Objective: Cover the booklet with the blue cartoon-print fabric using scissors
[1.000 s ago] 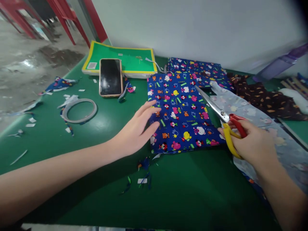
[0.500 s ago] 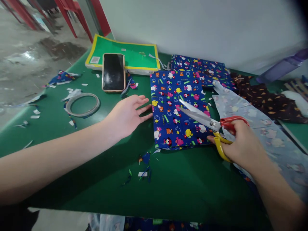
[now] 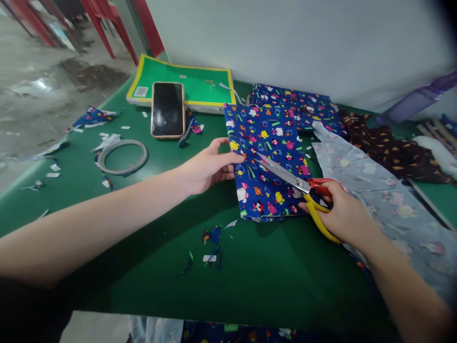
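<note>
A folded piece of dark blue fabric (image 3: 269, 136) printed with cartoon animals lies on the green table (image 3: 157, 267). My left hand (image 3: 214, 166) grips its left edge, thumb on top and fingers underneath, and that edge is lifted a little. In my right hand (image 3: 339, 212) are scissors (image 3: 283, 172) with one red and one yellow handle. Their blades lie over the fabric, pointing left towards my left thumb, and look nearly closed. Fingertips of my right hand are by the fabric's lower right corner.
A phone (image 3: 167, 109) leans on a green book (image 3: 203, 78), with a tape roll (image 3: 143, 159) nearby. Another folded blue fabric (image 3: 314, 107), brown fabric (image 3: 389, 147), pale reverse-side fabric (image 3: 374, 181) and a purple bottle (image 3: 410, 105) are at the right. Scraps (image 3: 214, 235) dot the table.
My left hand has gone from spread fingers beside the fabric to pinching its left edge, pulling it slightly. The scissors have shifted left and their blades have come closer together.
</note>
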Demonstrator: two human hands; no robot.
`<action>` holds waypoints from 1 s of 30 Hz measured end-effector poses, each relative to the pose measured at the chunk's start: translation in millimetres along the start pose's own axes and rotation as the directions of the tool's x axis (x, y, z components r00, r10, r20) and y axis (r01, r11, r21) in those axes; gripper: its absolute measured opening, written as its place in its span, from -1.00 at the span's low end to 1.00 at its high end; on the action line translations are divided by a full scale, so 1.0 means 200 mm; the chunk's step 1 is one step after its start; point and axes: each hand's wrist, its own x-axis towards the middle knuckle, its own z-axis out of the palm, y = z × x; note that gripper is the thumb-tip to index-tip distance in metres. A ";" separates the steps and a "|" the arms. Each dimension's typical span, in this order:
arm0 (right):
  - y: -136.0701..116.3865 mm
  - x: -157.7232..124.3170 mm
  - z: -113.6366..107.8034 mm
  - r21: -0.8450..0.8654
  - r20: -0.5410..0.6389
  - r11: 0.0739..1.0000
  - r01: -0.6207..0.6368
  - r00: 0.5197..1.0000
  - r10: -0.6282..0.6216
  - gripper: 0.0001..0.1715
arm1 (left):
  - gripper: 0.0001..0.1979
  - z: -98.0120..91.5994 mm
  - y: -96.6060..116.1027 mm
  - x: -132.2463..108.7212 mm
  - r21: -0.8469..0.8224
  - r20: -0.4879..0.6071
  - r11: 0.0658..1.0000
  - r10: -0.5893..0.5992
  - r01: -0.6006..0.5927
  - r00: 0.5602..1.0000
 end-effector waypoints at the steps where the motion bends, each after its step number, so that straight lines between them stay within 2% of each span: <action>1: 0.00 0.00 0.00 0.009 -0.025 1.000 0.010 1.000 -0.010 -0.32 | -0.22 0.00 -0.01 0.00 0.004 0.018 1.000 -0.012 0.012 1.000; 3: 0.00 0.00 -0.01 0.010 -0.085 0.999 0.038 0.996 -0.037 -0.36 | -0.13 0.00 -0.03 -0.01 0.010 0.051 1.000 -0.028 0.027 0.998; 7: 0.04 0.02 -0.04 -0.050 -0.253 0.993 0.107 0.961 -0.116 -0.43 | -0.14 -0.01 -0.05 0.00 -0.002 0.074 1.000 -0.014 0.014 0.997; 9: 0.07 0.03 -0.06 -0.164 -0.377 0.961 0.223 0.886 -0.270 -0.51 | -0.16 -0.02 -0.06 0.00 0.003 0.085 1.000 0.001 -0.001 0.996; 12: 0.09 0.04 -0.12 -0.371 -0.463 0.840 0.396 0.705 -0.537 -0.60 | -0.23 -0.02 -0.06 0.00 0.018 0.097 1.000 0.023 -0.025 0.995; 13: 0.08 0.05 -0.14 -0.412 -0.455 0.805 0.427 0.669 -0.588 -0.59 | -0.26 -0.02 -0.06 0.00 0.024 0.105 0.999 0.029 -0.032 0.994; 16: 0.04 0.05 -0.22 -0.479 -0.370 0.719 0.503 0.628 -0.685 -0.59 | -0.31 -0.02 -0.05 -0.01 0.049 0.128 0.998 0.022 -0.028 0.992; 18: 0.00 0.06 -0.26 -0.531 -0.318 0.641 0.554 0.571 -0.757 -0.65 | -0.31 -0.02 -0.05 -0.02 0.070 0.127 0.997 0.011 -0.020 0.992; 20: -0.05 0.07 -0.31 -0.569 -0.278 0.588 0.576 0.538 -0.796 -0.74 | -0.33 -0.02 -0.04 -0.02 0.079 0.122 0.997 0.016 -0.026 0.992; 23: -0.12 0.08 -0.37 -0.621 -0.183 0.522 0.585 0.539 -0.822 -0.78 | -0.38 -0.03 -0.04 -0.02 0.066 0.138 0.996 0.046 -0.055 0.989; 27: -0.19 0.09 -0.46 -0.708 -0.036 0.410 0.574 0.552 -0.833 -0.59 | -0.42 -0.03 -0.05 -0.01 0.058 0.143 0.997 0.050 -0.058 0.989; 30: -0.23 0.11 -0.55 -0.705 0.032 0.345 0.620 0.514 -0.857 -0.59 | -0.45 -0.03 -0.05 -0.01 0.072 0.132 0.996 0.048 -0.058 0.990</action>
